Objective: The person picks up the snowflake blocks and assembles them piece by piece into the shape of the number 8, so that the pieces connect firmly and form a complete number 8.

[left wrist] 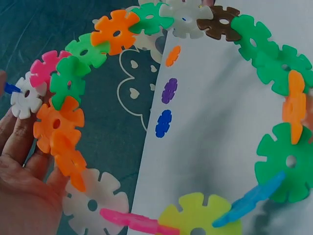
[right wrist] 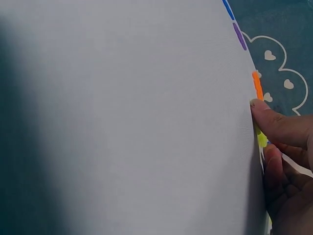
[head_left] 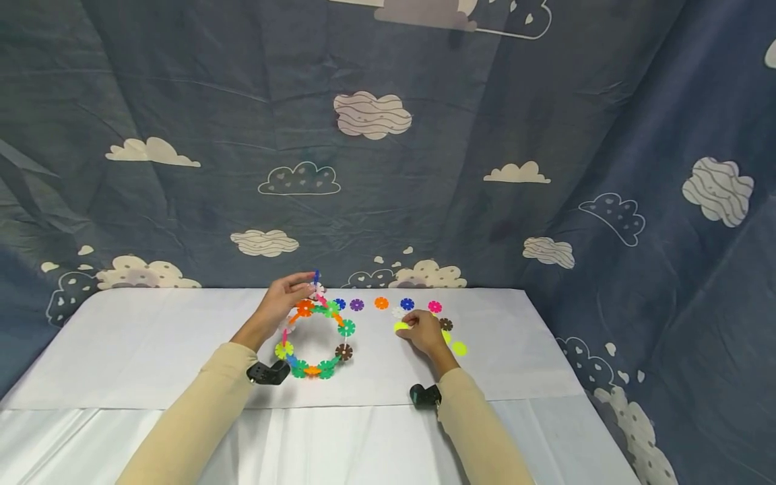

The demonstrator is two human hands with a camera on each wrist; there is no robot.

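Near the back of the table my left hand (head_left: 281,300) holds up a ring of interlocking flower-shaped plastic discs (head_left: 346,328). Its fingers are at the ring's top, by a white disc (left wrist: 28,95) with a blue disc (head_left: 316,277) slotted on; in the left wrist view the blue one is mostly cut off. The ring has green, orange, brown, pink, white and yellow pieces. To the right, my right hand (head_left: 426,333) pinches a yellow disc (head_left: 401,326) between thumb and fingers, low over the table. In the right wrist view that yellow disc is partly hidden by the fingers.
Loose discs lie along the back of the white table (head_left: 376,377): purple (head_left: 356,305), orange (head_left: 381,303), blue (head_left: 407,304) and pink (head_left: 434,306). Beside the right hand lie a brown disc (head_left: 446,324) and a yellow-green one (head_left: 459,349). A dark cloud-patterned curtain (head_left: 424,202) hangs behind.
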